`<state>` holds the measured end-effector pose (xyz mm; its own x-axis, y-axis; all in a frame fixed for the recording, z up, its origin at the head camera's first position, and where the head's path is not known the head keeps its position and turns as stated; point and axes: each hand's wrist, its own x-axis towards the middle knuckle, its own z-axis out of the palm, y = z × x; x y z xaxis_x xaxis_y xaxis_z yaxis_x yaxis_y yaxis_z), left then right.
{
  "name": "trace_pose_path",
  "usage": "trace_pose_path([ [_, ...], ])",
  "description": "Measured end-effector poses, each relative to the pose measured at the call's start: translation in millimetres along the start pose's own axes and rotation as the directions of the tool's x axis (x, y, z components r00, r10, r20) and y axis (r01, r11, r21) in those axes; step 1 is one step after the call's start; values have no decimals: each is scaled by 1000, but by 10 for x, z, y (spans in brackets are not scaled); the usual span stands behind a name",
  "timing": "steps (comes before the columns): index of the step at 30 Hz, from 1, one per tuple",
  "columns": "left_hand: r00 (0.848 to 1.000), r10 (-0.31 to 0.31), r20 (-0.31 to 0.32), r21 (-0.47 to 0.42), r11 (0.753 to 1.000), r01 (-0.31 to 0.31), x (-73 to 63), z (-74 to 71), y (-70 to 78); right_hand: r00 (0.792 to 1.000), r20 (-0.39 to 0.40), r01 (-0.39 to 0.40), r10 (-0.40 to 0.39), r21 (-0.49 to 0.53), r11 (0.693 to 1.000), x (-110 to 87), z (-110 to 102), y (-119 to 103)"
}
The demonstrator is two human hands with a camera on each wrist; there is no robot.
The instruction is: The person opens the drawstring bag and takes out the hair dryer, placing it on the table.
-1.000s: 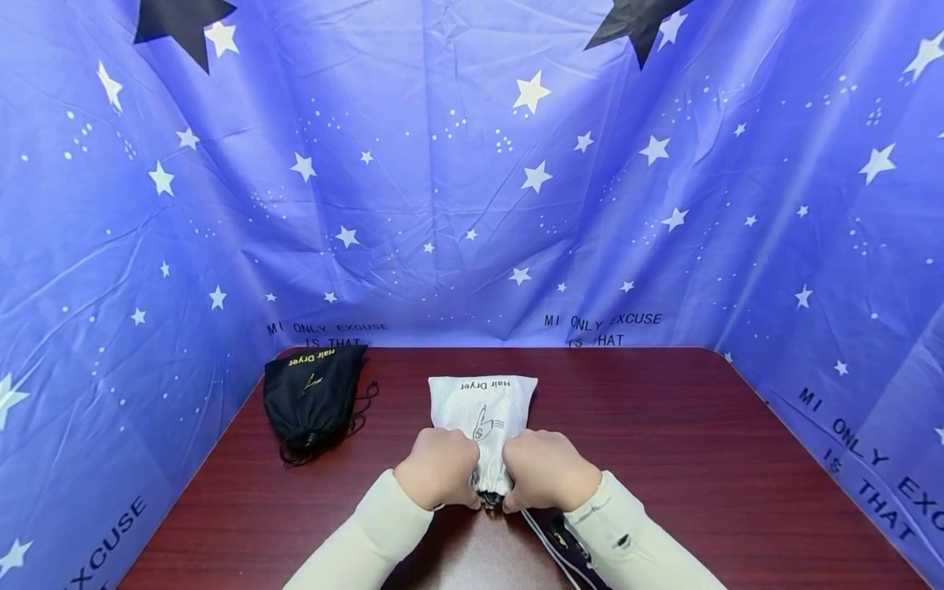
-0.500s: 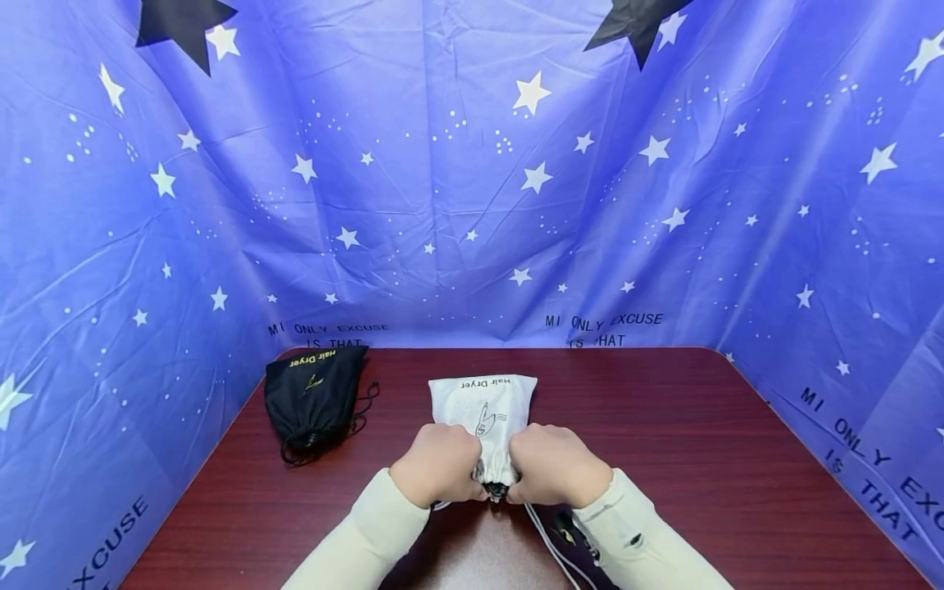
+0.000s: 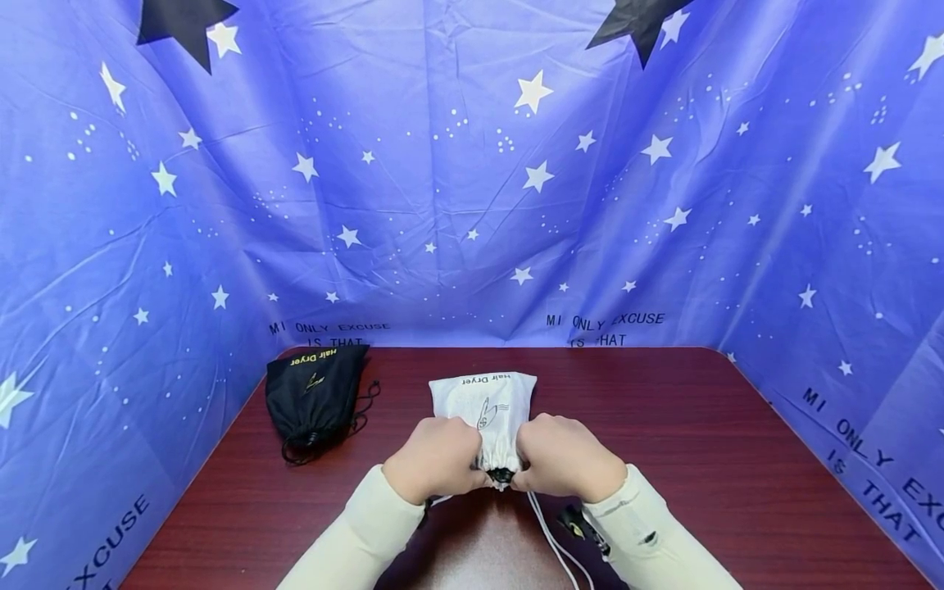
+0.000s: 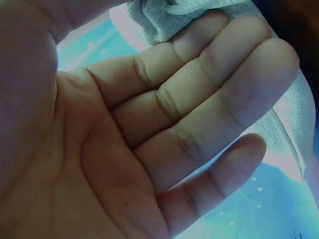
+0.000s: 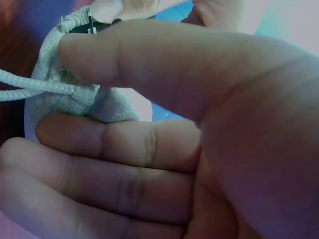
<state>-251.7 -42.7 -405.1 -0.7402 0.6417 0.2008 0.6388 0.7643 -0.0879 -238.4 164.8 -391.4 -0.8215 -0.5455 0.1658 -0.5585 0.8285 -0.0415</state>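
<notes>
A white drawstring bag printed "Hair Dryer" lies mid-table, its gathered mouth toward me. My left hand pinches the left side of that mouth. On the other side, my right hand pinches the cloth between thumb and index finger. Something black shows inside the narrow opening; its kind is hidden. White cords trail from the bag below my right hand, and also appear in the right wrist view. In the left wrist view the bag's cloth lies behind the fingers.
A black drawstring bag, also printed "Hair Dryer", lies at the table's back left with its cords loose. Blue star-patterned cloth hangs round the back and sides of the dark red wooden table.
Both hands have moved a little away from me and slightly apart, still gripping the mouth of the white bag. That mouth has shifted away from me too. The black bag has stayed put.
</notes>
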Motion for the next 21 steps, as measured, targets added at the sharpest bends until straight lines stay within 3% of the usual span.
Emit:
trace_pose_path([
  [6,1000,14,-16,-17,1000,-14,-6,-46,-7,1000,-18,17,-17,29,999,-11,-33,11],
  [21,999,29,17,-106,994,-27,-18,-96,-55,997,-42,59,-57,36,998,-43,-116,15],
])
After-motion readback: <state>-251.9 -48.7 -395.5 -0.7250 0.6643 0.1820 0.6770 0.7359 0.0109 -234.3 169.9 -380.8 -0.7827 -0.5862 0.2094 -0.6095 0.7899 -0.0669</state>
